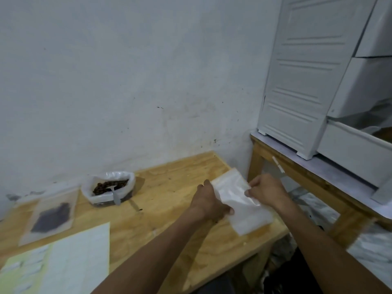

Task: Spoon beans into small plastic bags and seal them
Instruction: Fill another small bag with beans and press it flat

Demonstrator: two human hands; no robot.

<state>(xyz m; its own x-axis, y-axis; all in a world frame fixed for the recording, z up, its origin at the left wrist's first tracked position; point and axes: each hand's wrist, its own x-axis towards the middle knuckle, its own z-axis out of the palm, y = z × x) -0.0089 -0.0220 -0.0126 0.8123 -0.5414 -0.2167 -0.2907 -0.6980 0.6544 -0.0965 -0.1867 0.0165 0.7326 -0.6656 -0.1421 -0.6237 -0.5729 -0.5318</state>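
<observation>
Hands are both pinching empty zip bag (241, 206): left hand (209, 201), right hand (265, 190). Bean bag (110, 188) with spoon (115, 196) is sitting left, nearer left hand.

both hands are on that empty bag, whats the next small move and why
Probably pull the bag's mouth open. The left hand and right hand pinch opposite edges of the empty clear bag, nothing is inside it yet, and the spoon rests in the bean container further left.
</observation>
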